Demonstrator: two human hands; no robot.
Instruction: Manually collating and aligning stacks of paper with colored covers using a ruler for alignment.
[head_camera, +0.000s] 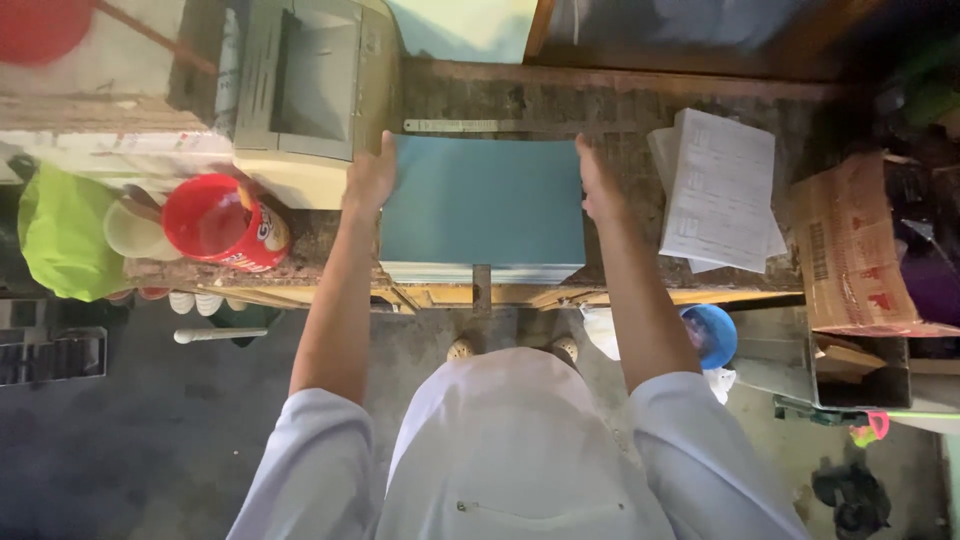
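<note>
While seen from above, at far left: green cloth (60, 235) hanging off bench (520, 100) edge, beside pale bowl (135, 232). Just right of that, red tub (222, 222), open-topped, standing on bench, touching front corner of beige printer (310, 90). Left hand (372, 175) next, fingers together and flat, pressed against left edge of blue stack (483, 205), thumb side near printer. Blue stack lying flat at middle of bench, near edge overhanging slightly, paler sheet edges showing along its front. Metal ruler (480, 126) lying just behind stack, parallel to its far edge. Right hand (597, 185) flat against right edge of stack, fingers pointing away, mirroring left; both hands open-palmed, clamping stack between them rather than gripping around it. Further right, white papers (720, 190) with printed lines, piled slightly askew, apart from stack. Below bench edge, blue bowl (712, 335) on floor, partly hidden by right forearm. At far right, cardboard box (850, 250), flattened flap resting at bench end. White sleeves and shirt filling bottom of view.
</note>
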